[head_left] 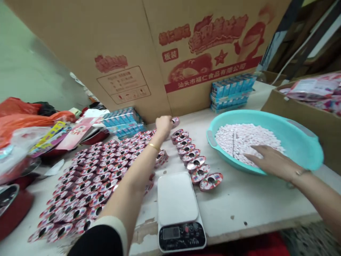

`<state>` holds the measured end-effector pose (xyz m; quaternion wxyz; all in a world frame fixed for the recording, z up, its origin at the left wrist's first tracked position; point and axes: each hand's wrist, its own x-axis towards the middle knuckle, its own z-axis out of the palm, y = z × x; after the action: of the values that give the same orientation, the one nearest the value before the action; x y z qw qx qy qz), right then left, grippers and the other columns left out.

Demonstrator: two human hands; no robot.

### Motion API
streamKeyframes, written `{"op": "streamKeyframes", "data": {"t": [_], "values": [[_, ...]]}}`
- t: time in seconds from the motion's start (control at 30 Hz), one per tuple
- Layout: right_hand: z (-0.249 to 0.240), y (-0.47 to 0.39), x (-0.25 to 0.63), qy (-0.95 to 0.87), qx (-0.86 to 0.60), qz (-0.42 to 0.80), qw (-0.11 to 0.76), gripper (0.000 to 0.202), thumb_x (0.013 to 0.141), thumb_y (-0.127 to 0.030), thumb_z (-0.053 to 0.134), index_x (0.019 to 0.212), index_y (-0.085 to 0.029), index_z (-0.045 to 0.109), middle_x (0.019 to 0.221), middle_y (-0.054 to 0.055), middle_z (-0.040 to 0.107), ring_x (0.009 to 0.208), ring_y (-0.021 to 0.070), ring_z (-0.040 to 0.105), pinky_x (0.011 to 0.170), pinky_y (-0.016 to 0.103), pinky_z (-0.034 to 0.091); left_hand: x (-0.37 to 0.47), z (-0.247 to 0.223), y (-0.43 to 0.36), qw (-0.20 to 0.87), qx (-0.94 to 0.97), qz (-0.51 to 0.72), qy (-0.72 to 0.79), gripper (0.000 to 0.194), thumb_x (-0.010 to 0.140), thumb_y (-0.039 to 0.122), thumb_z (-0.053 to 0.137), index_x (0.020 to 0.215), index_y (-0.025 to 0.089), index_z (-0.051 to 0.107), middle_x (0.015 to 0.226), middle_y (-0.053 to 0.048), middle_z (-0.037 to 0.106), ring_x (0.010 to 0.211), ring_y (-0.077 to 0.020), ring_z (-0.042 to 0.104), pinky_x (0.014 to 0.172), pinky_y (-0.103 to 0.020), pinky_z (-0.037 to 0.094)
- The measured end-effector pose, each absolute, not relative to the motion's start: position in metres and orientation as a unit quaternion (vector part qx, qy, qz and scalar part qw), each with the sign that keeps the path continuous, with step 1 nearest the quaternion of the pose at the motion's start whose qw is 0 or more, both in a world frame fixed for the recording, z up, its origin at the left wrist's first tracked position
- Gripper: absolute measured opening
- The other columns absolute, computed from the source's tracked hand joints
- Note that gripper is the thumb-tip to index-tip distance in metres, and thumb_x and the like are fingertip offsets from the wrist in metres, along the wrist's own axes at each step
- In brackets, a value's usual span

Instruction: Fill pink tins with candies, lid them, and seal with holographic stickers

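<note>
At the far end of a short row of small oval printed containers (195,163), my left hand (163,127) is closed on another small oval container (175,122). The row's containers have dark round holes on top. My right hand (274,161) reaches over the near rim of a turquoise basin (306,140). Its fingers are apart and lie at the surface of the small white candies (237,137); the fingertips partly blend with them. A white digital scale (177,199) with a bare platform sits between the row and my left forearm.
Many more oval containers (90,177) stand in close rows on the left. Behind are a large cardboard carton (128,42) and blue wrapped packs (231,92). An open carton (330,131) of pink bags stands right. Red bowls (18,213) and orange bags (16,113) are far left.
</note>
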<state>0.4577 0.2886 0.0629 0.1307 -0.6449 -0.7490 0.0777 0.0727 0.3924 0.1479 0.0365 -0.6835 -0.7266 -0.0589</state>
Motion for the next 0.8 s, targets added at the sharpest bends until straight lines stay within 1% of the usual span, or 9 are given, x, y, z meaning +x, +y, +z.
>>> {"op": "streamKeyframes", "data": {"t": [0.07,0.23,0.33,0.43,0.53,0.6,0.67,0.73,0.8], "values": [[0.062,0.308,0.464,-0.745,-0.656,0.093,0.076,0.035,0.071,-0.047,0.068,0.083,-0.014,0.068,0.092,0.025,0.068,0.075,0.0306,0.064,0.064,0.040,0.043,0.064,0.168,0.360,0.085,-0.717,-0.112,-0.683,0.032,0.085,0.024,0.046,0.104,0.018,0.072,0.104,-0.013,0.072,0.097,-0.0233,0.064,0.081,-0.031,0.042],[0.058,0.333,0.463,-0.765,-0.621,0.163,0.051,0.043,0.055,-0.054,0.077,0.057,-0.018,0.054,0.055,0.004,0.055,0.050,0.0126,0.046,0.053,0.030,0.033,0.062,0.183,0.245,0.014,-0.806,-0.081,-0.586,0.024,0.081,0.024,0.049,0.084,0.019,0.072,0.076,-0.004,0.070,0.069,-0.0162,0.060,0.065,-0.027,0.038],[0.065,0.327,0.455,-0.752,-0.620,0.214,0.065,0.036,0.061,-0.047,0.074,0.056,-0.018,0.053,0.047,-0.002,0.049,0.044,0.0082,0.040,0.051,0.029,0.030,0.073,0.160,0.187,-0.046,-0.844,-0.039,-0.533,0.024,0.080,0.019,0.048,0.076,0.021,0.071,0.069,-0.003,0.067,0.061,-0.0145,0.058,0.060,-0.027,0.037],[0.077,0.315,0.448,-0.713,-0.646,0.265,0.068,0.021,0.071,-0.034,0.067,0.067,-0.014,0.061,0.047,-0.004,0.051,0.040,0.0061,0.040,0.052,0.029,0.030,0.079,0.135,0.160,-0.054,-0.852,-0.005,-0.521,0.023,0.079,0.016,0.048,0.071,0.021,0.069,0.067,-0.004,0.066,0.061,-0.0156,0.059,0.059,-0.028,0.038],[0.090,0.304,0.444,-0.663,-0.689,0.286,0.061,0.012,0.074,-0.019,0.060,0.080,-0.010,0.066,0.046,-0.006,0.051,0.039,0.0062,0.043,0.057,0.030,0.035,0.076,0.129,0.151,-0.062,-0.848,-0.035,-0.525,0.022,0.084,0.019,0.049,0.081,0.021,0.071,0.074,-0.005,0.067,0.070,-0.0175,0.062,0.066,-0.030,0.043],[0.097,0.299,0.445,-0.624,-0.717,0.292,0.104,0.013,0.076,-0.014,0.057,0.083,-0.008,0.066,0.044,-0.006,0.049,0.041,0.0082,0.046,0.060,0.032,0.038,0.070,0.136,0.144,-0.068,-0.845,-0.084,-0.523,0.021,0.088,0.026,0.051,0.095,0.021,0.070,0.084,-0.006,0.069,0.080,-0.0191,0.064,0.074,-0.032,0.046],[0.101,0.297,0.449,-0.568,-0.726,0.326,0.209,0.008,0.077,-0.013,0.059,0.082,-0.009,0.063,0.048,-0.003,0.052,0.047,0.0098,0.051,0.061,0.033,0.039,0.063,0.144,0.132,-0.079,-0.834,-0.137,-0.528,0.025,0.090,0.033,0.051,0.104,0.021,0.068,0.094,-0.007,0.069,0.089,-0.0197,0.065,0.081,-0.034,0.048],[0.103,0.299,0.456,-0.486,-0.716,0.398,0.304,0.003,0.078,-0.011,0.062,0.078,-0.011,0.059,0.057,0.001,0.056,0.052,0.0096,0.054,0.057,0.031,0.037,0.055,0.147,0.114,-0.098,-0.811,-0.186,-0.545,0.027,0.092,0.036,0.049,0.105,0.021,0.067,0.098,-0.007,0.069,0.091,-0.0188,0.064,0.084,-0.033,0.049],[0.103,0.303,0.465,-0.430,-0.693,0.461,0.349,0.014,0.082,-0.010,0.059,0.070,-0.013,0.053,0.063,0.003,0.055,0.052,0.0067,0.050,0.051,0.029,0.032,0.048,0.139,0.092,-0.113,-0.781,-0.225,-0.571,0.025,0.093,0.036,0.048,0.101,0.020,0.067,0.094,-0.007,0.069,0.088,-0.0176,0.064,0.082,-0.032,0.050]]}}
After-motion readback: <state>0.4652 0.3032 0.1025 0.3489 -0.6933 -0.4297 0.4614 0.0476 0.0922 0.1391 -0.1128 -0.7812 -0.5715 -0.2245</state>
